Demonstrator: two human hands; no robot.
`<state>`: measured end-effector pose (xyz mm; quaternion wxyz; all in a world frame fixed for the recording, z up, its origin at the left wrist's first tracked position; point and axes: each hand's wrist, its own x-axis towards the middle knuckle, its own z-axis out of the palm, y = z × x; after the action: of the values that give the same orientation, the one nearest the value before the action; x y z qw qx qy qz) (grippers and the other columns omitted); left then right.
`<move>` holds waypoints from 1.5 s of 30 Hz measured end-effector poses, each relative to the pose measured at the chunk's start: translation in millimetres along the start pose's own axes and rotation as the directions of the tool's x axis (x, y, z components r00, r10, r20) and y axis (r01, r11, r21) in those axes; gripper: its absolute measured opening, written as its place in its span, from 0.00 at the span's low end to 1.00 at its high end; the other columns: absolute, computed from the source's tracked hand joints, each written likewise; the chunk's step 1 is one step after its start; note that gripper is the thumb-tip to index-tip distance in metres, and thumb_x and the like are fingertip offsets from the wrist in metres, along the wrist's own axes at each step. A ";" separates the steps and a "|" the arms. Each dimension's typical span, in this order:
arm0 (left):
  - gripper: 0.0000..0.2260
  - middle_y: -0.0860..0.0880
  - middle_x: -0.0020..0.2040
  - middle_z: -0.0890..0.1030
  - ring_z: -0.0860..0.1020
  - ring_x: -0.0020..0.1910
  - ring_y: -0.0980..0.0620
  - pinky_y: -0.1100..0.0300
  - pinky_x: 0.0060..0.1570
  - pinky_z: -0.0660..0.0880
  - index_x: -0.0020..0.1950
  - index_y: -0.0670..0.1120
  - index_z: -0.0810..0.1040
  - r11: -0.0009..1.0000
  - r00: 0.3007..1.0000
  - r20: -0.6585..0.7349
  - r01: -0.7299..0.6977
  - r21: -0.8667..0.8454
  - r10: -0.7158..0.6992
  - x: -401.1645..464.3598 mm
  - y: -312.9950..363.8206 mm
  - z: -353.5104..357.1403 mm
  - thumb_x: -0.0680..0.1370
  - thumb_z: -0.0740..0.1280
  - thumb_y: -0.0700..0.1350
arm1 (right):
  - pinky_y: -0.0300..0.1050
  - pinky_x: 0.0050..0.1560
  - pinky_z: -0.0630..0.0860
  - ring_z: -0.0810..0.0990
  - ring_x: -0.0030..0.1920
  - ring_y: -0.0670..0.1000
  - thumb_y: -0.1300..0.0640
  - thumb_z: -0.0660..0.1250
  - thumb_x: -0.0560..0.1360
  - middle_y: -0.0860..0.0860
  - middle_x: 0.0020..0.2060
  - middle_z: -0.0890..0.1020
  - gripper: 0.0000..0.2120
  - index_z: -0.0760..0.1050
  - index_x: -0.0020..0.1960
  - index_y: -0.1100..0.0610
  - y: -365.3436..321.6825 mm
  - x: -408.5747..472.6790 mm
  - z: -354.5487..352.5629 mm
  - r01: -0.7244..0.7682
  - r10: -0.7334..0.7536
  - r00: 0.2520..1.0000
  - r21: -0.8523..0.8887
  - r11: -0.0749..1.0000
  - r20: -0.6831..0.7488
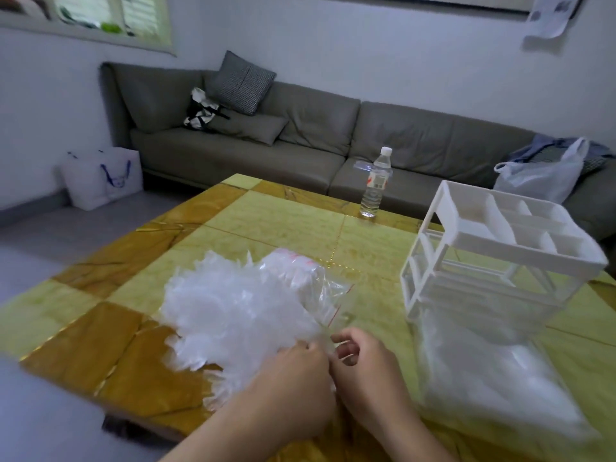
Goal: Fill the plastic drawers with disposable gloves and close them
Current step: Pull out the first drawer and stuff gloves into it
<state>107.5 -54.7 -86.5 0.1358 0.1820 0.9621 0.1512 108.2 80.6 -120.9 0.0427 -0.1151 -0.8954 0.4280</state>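
Both hands meet near the desk's six o'clock edge — the left hand (293,371) and the right hand (363,365) each have curled fingers pinching the same thin, clear bit of plastic at the near edge of the glove pile (233,315). That pile of disposable gloves spills from a clear bag (310,278) at the middle of the yellow tiled desk (273,215). At three o'clock stands the white drawer unit (500,258), its lowest clear drawer (493,378) pulled out toward five o'clock — what it holds is blurred. A water bottle (376,183) stands at twelve o'clock, a grey sofa (300,138) behind.
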 end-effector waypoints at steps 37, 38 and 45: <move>0.35 0.40 0.51 0.87 0.87 0.48 0.41 0.49 0.46 0.84 0.62 0.42 0.78 0.059 0.975 0.223 0.222 -0.973 0.013 -9.4 54.4 -15.8 0.66 0.74 0.65 | 0.62 0.56 0.80 0.85 0.52 0.71 0.65 0.70 0.81 0.64 0.48 0.88 0.05 0.84 0.51 0.58 28.1 11.6 -112.4 0.124 0.017 0.979 0.667 0.735 -0.201; 0.35 0.38 0.52 0.86 0.87 0.48 0.40 0.45 0.49 0.84 0.63 0.41 0.77 -0.063 0.979 0.198 0.195 -0.979 -0.043 -3.4 53.5 -12.8 0.66 0.76 0.62 | 0.63 0.56 0.80 0.86 0.51 0.70 0.64 0.71 0.81 0.63 0.47 0.88 0.05 0.84 0.51 0.57 27.1 8.4 -111.0 0.140 -0.008 0.979 0.648 0.749 -0.203; 0.04 0.37 0.43 0.87 0.87 0.40 0.39 0.51 0.39 0.83 0.52 0.36 0.84 0.049 0.952 -0.076 -0.064 -0.997 -0.298 6.2 43.3 -6.9 0.79 0.71 0.34 | 0.53 0.45 0.75 0.81 0.40 0.60 0.61 0.73 0.79 0.66 0.41 0.86 0.02 0.81 0.49 0.59 18.9 -5.4 -116.4 0.176 -0.116 0.983 0.558 0.811 -0.142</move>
<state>113.2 -15.5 -66.6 0.1066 -0.0621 0.6145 0.7792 137.1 178.9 -62.2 0.1531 -0.0496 -0.7301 0.6641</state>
